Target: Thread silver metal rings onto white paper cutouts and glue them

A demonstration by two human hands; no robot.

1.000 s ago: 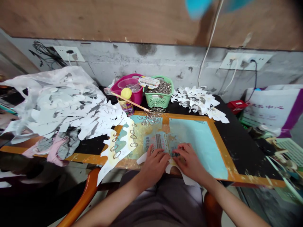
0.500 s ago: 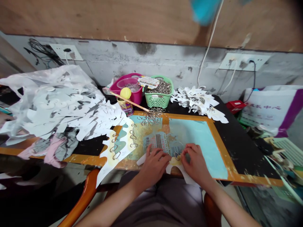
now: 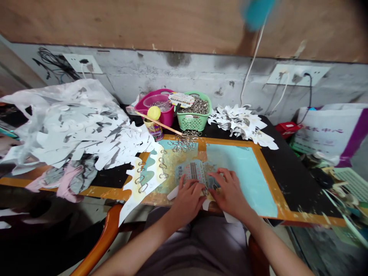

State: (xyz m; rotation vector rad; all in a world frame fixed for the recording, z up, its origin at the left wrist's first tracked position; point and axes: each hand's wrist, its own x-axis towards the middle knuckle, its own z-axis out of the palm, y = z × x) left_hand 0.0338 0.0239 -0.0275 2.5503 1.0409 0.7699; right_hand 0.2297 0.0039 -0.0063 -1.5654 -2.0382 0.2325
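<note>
At the table's front edge my left hand (image 3: 186,199) has its fingers curled, with a metal ring (image 3: 205,190) at its fingertips. A white cut-out piece (image 3: 173,193) lies partly hidden under both hands. Just to the right, my right hand (image 3: 229,193) is open, its thumb and forefinger apart on either side of a second metal ring (image 3: 215,187). Further left, another white cut-out (image 3: 151,176) with wavy edges and yellowish smears carries two rows of metal rings, its pointed end hanging over the edge.
Loose rings (image 3: 184,145) lie before a green basket (image 3: 193,122) full of metal pieces. Beside it stand a pink basket (image 3: 169,119) and a yellow-topped can (image 3: 154,130) with a stick across it. White cut-outs (image 3: 115,134) heap at left, more (image 3: 238,122) at right.
My right hand has shifted slightly left and away from me, and its pinched fingers have spread apart. My left hand has barely moved; a ring now shows at its fingertips.
</note>
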